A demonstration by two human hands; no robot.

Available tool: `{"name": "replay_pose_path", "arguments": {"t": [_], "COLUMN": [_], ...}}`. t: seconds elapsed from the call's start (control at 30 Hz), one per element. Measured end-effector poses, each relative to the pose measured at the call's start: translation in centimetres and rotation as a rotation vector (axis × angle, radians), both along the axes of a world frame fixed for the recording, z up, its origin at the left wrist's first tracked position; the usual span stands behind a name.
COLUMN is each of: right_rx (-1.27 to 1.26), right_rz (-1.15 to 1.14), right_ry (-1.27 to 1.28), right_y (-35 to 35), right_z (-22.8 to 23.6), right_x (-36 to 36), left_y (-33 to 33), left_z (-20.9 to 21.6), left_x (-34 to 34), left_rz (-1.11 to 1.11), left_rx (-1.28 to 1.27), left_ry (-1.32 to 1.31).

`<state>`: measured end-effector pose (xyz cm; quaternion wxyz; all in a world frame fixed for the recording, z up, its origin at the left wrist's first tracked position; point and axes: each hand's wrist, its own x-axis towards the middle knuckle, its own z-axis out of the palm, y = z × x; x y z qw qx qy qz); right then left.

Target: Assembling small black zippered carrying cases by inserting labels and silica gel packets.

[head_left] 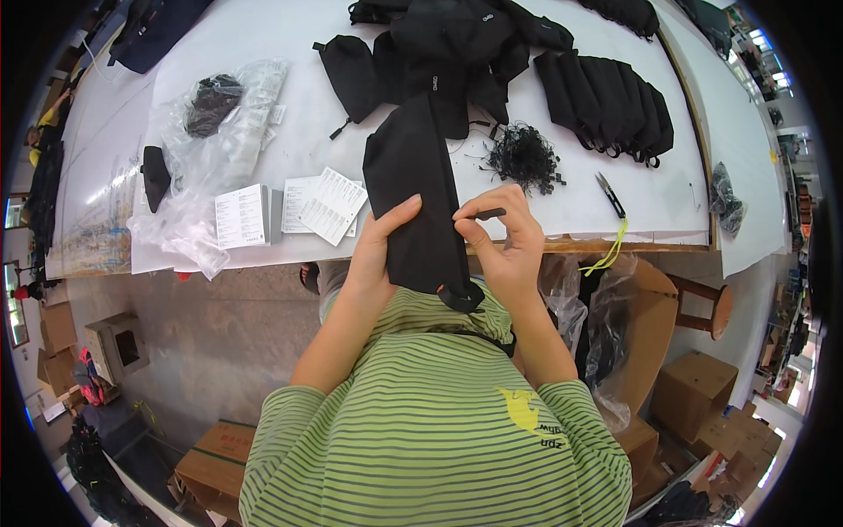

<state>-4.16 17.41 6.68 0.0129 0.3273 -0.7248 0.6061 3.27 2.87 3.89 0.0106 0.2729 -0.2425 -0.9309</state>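
A long black fabric pouch [406,198] hangs upright before my chest, just past the table's near edge. My left hand [376,259] grips its left side, thumb laid across the front. At the right edge, my right hand [511,250] pinches a small black zipper pull [490,213] between thumb and fingertips. A black loop [464,299] curls at the pouch's lower end. Beyond my right hand lies a tangled heap of small black cord pulls [524,160]. Thread snips [611,195] with a yellow cord [608,253] rest to its right.
Similar black pouches [421,53] are piled at the table's far middle; several more [606,105] stand in a row at right. Clear plastic bags [255,105] and white printed cards [241,217] lie at left. Below the table's right side stands an open carton [645,325] beside a wooden stool [716,307].
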Motion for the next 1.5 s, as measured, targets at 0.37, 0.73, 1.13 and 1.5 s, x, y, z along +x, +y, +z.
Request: {"name": "replay_pose_path", "arguments": {"t": [0.37,0.73,1.13,1.5], "right_rx": [0.034,0.025,0.272,-0.176], "right_rz": [0.166,0.239,-0.061,-0.005], "right_ry": [-0.077,-0.174,-0.028,-0.645], "right_y": [0.7,1.1,0.6,3.6], "right_z": [1.6,2.0,-1.3,-5.2], "right_x": [2.0,2.7,4.0,0.3], "left_y": [-2.2,-2.1,1.4,-1.2], "left_z": [-0.1,0.7,0.2,-2.8], "left_x": [-0.5,-0.4,-0.1,2.2], "left_rz": [0.054,0.147,0.218,0.306], "left_rx": [0.199,0.133,0.085,-0.988], "left_ry": [0.102,0.178,0.118,-0.060]}}
